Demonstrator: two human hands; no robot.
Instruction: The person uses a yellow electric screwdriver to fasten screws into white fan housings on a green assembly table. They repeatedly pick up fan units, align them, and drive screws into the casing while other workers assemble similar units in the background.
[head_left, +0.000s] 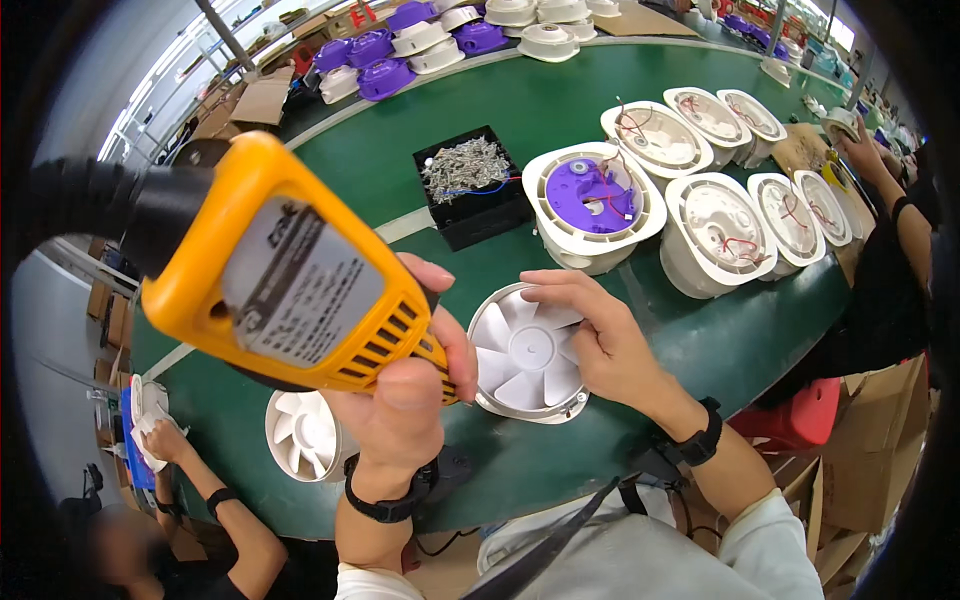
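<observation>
My left hand point(400, 400) is closed round a yellow power tool point(330, 300) that rises close to the camera. A thick black cord point(150, 205) runs from its upper end; its working tip is out of sight. Below and to the right lies a round white fan unit point(530, 350) with broad blades in a ring-shaped housing. My right hand point(610, 340) grips the right side of that housing, the forefinger curled over the far rim. A second white fan unit point(303, 435) rests on the table left of my left wrist.
A black box point(480, 215) of screws stands beyond the fan. Right of it is a white housing point(595, 215) with a purple inner plate, then several white housings point(720, 235) with red wires. Purple and white parts point(385, 78) are piled at the far edge. Co-workers' hands point(165, 440) show on either side.
</observation>
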